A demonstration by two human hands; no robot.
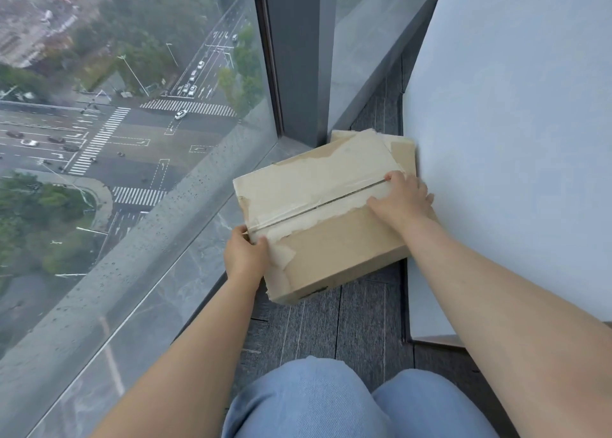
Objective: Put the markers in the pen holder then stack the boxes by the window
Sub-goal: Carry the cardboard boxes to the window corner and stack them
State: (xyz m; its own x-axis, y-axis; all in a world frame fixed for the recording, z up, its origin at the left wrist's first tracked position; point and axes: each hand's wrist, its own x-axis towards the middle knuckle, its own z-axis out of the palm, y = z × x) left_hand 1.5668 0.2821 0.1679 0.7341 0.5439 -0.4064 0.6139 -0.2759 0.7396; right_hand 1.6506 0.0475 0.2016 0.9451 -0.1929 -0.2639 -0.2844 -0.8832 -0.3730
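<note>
A brown cardboard box [334, 225] with torn tape along its top seam sits in the corner by the window, turned at an angle. Under and behind it a second cardboard box [402, 146] shows only at its far corner. My left hand [246, 255] grips the top box at its near left end, thumb on top. My right hand [402, 202] lies on the box's far right end, fingers curled over the seam. No markers or pen holder are in view.
The full-height window [132, 139] runs along the left, with a dark frame post [298, 57] at the corner. A white wall [513, 139] stands on the right. Dark carpet floor [347, 321] and my knees in blue jeans [314, 401] are below.
</note>
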